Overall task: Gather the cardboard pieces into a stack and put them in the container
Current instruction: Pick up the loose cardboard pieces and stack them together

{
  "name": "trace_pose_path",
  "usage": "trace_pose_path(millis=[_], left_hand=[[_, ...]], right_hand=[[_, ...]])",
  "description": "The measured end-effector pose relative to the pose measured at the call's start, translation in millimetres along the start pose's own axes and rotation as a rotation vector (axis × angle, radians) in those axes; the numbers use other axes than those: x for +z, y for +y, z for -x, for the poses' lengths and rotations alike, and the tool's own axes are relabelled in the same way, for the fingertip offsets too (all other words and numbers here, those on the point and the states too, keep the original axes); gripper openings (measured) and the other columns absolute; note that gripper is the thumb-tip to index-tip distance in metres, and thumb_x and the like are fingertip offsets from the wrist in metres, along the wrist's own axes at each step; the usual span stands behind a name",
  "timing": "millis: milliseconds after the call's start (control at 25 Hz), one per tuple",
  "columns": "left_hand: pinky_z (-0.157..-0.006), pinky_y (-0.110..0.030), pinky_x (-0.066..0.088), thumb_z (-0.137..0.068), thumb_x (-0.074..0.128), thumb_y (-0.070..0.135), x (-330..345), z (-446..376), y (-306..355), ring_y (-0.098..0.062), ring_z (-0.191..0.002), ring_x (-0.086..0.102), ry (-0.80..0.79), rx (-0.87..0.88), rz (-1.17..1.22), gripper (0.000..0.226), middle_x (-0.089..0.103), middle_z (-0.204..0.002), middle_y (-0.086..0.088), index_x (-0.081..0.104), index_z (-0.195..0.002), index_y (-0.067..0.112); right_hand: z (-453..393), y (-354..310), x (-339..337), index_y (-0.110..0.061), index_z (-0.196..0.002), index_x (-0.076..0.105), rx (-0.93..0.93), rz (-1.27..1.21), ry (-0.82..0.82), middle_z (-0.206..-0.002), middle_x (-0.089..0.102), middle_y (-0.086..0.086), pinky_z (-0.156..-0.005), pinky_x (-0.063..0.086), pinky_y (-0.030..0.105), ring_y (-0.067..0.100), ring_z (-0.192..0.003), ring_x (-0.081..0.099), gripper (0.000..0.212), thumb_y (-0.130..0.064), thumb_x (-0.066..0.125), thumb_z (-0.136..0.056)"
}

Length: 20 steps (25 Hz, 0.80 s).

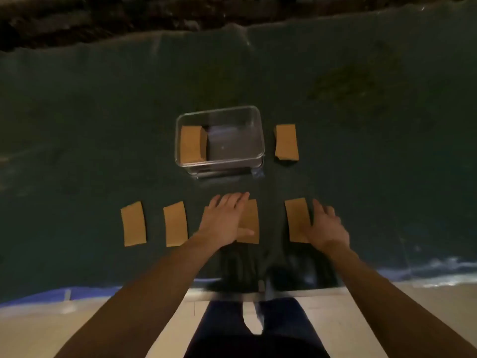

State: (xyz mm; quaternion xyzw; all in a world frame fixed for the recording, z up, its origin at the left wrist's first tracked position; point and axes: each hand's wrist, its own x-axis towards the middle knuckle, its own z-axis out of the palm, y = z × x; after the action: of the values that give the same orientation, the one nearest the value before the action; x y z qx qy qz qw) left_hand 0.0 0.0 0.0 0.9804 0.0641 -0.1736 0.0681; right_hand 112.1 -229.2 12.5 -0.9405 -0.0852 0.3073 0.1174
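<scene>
Closest to the camera are the person's legs in dark trousers (258, 332), seen from above, with a pale floor (51, 329) on both sides. Two bare arms reach forward from there over a dark green cloth (103, 125) that covers the surface.

A row of brown cardboard pieces lies flat on the cloth near the person. Each one is a rectangle, and its long side runs away from the person, toward the far edge of the cloth. The far-left piece (133, 223) and the next piece (176, 224) lie apart from each other, and no hand touches them.

The left hand (225, 219) lies flat with the fingers spread out wide. It rests on top of the middle piece (251, 220), and it hides the left part of it. It is not holding anything.

The right hand (325, 224) is also open, with its fingers spread. It sits just beside the right piece (297, 220), at that piece's right edge. I cannot tell if the fingers really touch it. It holds nothing.

Farther away, in the middle, stands a clear container (259, 140) with rounded corners. A small stack of cardboard (192, 145) sits inside on the left side, with its long side also pointing away. The rest of the container looks bare.

One more lone piece (286, 142) lies on the cloth just to the right of the container, pointing the same way.
</scene>
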Motion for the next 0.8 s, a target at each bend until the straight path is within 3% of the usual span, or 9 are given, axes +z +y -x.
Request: trace_pose_path(millis=[200, 480, 560, 680, 800], left_hand=[[-0.115, -0.049, 0.03, -0.08, 0.068, 0.063, 25, -18, 6, -0.03, -0.142, 0.033, -0.096, -0.07, 0.031, 0.108, 0.032, -0.156, -0.011, 0.014, -0.159, 0.013], [-0.107, -0.045, 0.038, -0.075, 0.079, 0.054, 32, -33, 9, -0.032, -0.131, 0.038, -0.103, -0.124, 0.092, 0.111, 0.033, -0.144, -0.012, 0.019, -0.158, 0.013], [-0.102, -0.043, 0.042, -0.076, 0.081, 0.047, 30, -34, 8, -0.03, -0.123, 0.042, -0.052, -0.13, 0.141, 0.094, 0.036, -0.137, -0.011, 0.033, -0.151, 0.016], [-0.083, -0.035, 0.049, -0.092, 0.069, 0.029, 24, -32, 9, -0.022, -0.104, 0.053, 0.022, -0.172, 0.375, 0.046, 0.041, -0.129, -0.007, 0.047, -0.131, 0.018], [-0.077, -0.036, 0.049, -0.1, 0.058, 0.019, 13, -29, -10, -0.021, -0.099, 0.059, -0.142, -0.219, 0.761, 0.018, 0.057, -0.111, -0.003, 0.05, -0.116, 0.023]], right_hand=[[-19, -11, 23, -0.023, -0.156, 0.01, 0.098, -0.004, -0.033, -0.148, 0.029, 0.015, -0.095, 0.044, 0.058, 0.042, -0.131, 0.037, 0.081, -0.026, 0.057, -0.091], [-27, -19, 36, -0.017, -0.15, 0.024, 0.11, -0.035, 0.023, -0.139, 0.035, 0.018, -0.094, 0.045, 0.055, 0.041, -0.125, 0.042, 0.073, -0.017, 0.061, -0.088], [-33, -20, 33, -0.013, -0.146, 0.03, 0.157, -0.071, 0.047, -0.141, 0.036, 0.019, -0.098, 0.042, 0.055, 0.042, -0.128, 0.038, 0.065, -0.014, 0.058, -0.088], [-39, -20, 27, -0.005, -0.131, 0.043, 0.135, -0.166, 0.029, -0.136, 0.039, 0.02, -0.091, 0.044, 0.049, 0.044, -0.119, 0.048, 0.043, -0.017, 0.056, -0.092], [-42, -24, 23, -0.001, -0.111, 0.051, 0.067, -0.27, 0.004, -0.125, 0.048, 0.021, -0.085, 0.045, 0.041, 0.043, -0.103, 0.059, 0.031, -0.025, 0.059, -0.093]])
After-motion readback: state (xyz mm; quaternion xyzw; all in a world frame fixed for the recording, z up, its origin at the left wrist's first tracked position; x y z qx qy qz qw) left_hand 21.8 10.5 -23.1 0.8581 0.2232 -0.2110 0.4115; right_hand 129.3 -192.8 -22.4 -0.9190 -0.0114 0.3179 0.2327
